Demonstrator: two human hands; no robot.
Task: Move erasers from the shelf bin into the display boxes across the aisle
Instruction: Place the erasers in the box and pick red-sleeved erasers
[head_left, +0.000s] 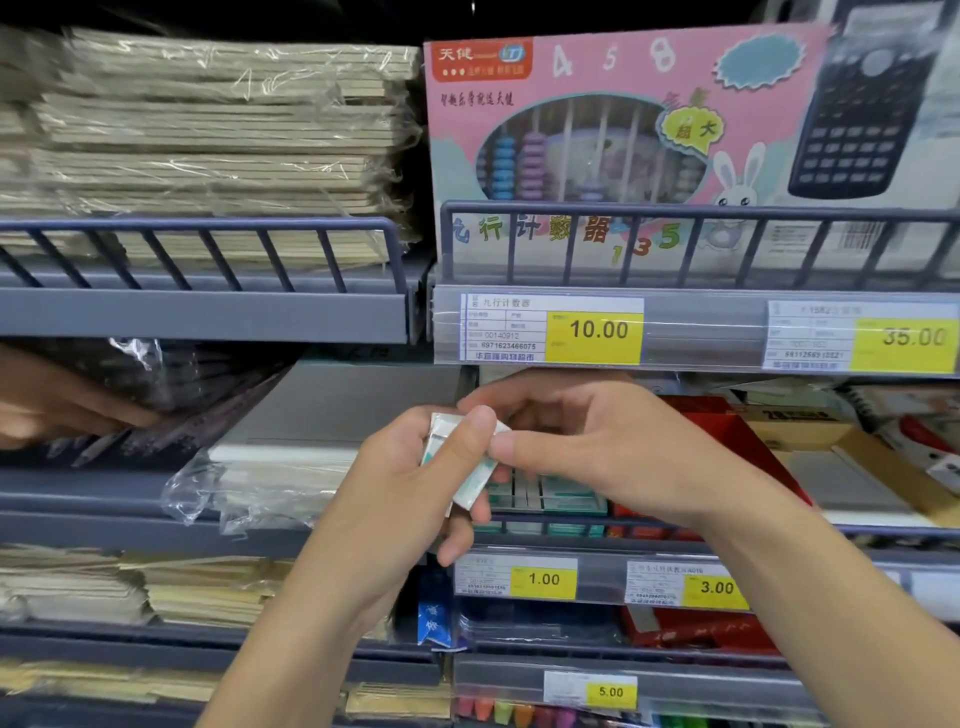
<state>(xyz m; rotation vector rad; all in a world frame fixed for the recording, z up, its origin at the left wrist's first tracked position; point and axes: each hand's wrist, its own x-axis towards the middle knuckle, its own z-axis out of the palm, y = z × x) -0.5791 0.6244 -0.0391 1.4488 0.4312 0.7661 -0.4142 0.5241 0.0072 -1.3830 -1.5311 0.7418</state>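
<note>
Both hands are up in front of the middle shelf, dead center of the view. The left hand (410, 483) has its fingers curled around a small stack of erasers (470, 467), white with teal-green sleeves, thumb clamped across the front; I can make out at least two in the stack, but the exact count is hidden by the fingers. Their long axis tilts, running from about 11 o'clock down to 5 o'clock, with the lower end poking out under the thumb. The right hand (576, 441) comes in from 4 o'clock and its fingertips pinch the top end of that same stack, so both hands are on it. Just behind and below the hands, at roughly 5 o'clock from the stack, sits the shelf bin (550, 496) with more teal-and-white erasers lined up on edge in rows; too blurry to count. Under it are two yellow price tags, 1.00 (543, 580) and 3.00 (716, 588), plus a 5.00 tag (611, 691) one shelf lower. Up at 12 o'clock there's a pink abacus box (597, 135) behind the shelf rail, with a 10.00 tag (597, 329) beneath it, and a calculator package (872, 109) at 2 o'clock. Plastic-wrapped notebook stacks (208, 135) fill the 10 o'clock side. One more hand (47, 410) pokes in at 9 o'clock on the dark wrapped bundles.
</note>
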